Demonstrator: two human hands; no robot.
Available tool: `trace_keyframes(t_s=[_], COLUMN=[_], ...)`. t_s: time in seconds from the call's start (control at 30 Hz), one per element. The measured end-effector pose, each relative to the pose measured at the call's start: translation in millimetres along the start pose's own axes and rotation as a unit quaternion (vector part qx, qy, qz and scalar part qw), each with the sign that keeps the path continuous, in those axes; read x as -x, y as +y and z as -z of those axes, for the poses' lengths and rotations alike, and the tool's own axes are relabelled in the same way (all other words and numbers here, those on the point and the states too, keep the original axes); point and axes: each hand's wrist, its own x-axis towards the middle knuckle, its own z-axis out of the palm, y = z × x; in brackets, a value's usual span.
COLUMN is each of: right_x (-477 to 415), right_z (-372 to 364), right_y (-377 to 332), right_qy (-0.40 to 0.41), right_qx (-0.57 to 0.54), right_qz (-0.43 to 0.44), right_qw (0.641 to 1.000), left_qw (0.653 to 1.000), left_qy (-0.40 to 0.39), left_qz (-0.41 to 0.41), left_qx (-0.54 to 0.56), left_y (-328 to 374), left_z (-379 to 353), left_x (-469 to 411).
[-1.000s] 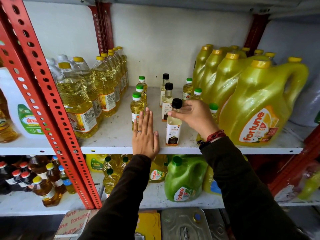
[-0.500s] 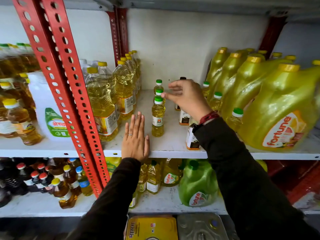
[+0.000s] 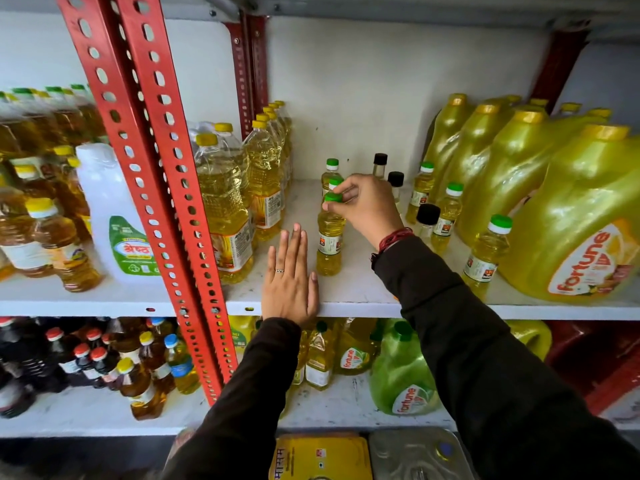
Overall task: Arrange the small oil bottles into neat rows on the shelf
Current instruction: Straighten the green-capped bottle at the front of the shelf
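Several small oil bottles stand on the white shelf (image 3: 349, 299). A left row of green-capped bottles runs back from the front one (image 3: 329, 244). My right hand (image 3: 360, 206) pinches that front bottle's green cap (image 3: 333, 197). Behind my wrist are three black-capped bottles, the nearest (image 3: 427, 216), partly hidden. More green-capped bottles stand to the right, one near the shelf edge (image 3: 486, 254), another further back (image 3: 448, 213). My left hand (image 3: 290, 278) lies flat on the shelf, fingers straight, just left of the front bottle, holding nothing.
Tall yellow-capped oil bottles (image 3: 221, 209) line the left of the bay beside a red slotted upright (image 3: 162, 188). Large yellow jugs (image 3: 581, 216) fill the right side. The lower shelf holds more bottles and a green jug (image 3: 401, 372).
My right hand came forward and left from the back bottles and closed on the front green cap. The left hand stayed flat. The view shifted left.
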Motion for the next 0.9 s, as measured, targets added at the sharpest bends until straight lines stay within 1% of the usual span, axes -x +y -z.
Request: trace_keyframes(t_s=[0.1,0.23,0.3,0.4,0.5,0.57,0.9], right_x=[0.2,2.6,4.6,4.1,2.1,1.7,6.7], right_z=[-1.3,-1.4,0.1,1.6,-1.3,-3.4,-1.1], right_y=[-0.3,-1.2,-2.2,-1.6,1.1,4.3,3.4], right_qy=[0.019,0.021,0.017,0.003,-0.052,-0.065,-0.051], right_qx=[0.031,0.042,0.025,-0.048,-0.106,-0.109,-0.13], right_qz=[0.007,0.017,0.015,-0.034,-0.08,-0.082,-0.089], right_qw=[0.999,0.999,0.999,0.998,0.99,0.988,0.986], left_qw=[1.0,1.0,1.0,1.0,1.0,1.0,1.0], left_qy=[-0.005,-0.008,-0.008,-0.008,-0.011,-0.012,-0.017], left_qz=[0.001,0.007,0.007,0.009,0.011,0.013,0.015], left_qx=[-0.003,0.001,0.001,0.001,0.004,0.005,-0.001], left_y=[-0.4,0.6,1.1,1.0,1.1,0.4,0.4], left_z=[-0.1,0.1,0.3,0.4,0.1,0.2,-0.2], left_x=[-0.7,-0.9,-0.3,0.0,0.6,-0.2,-1.1])
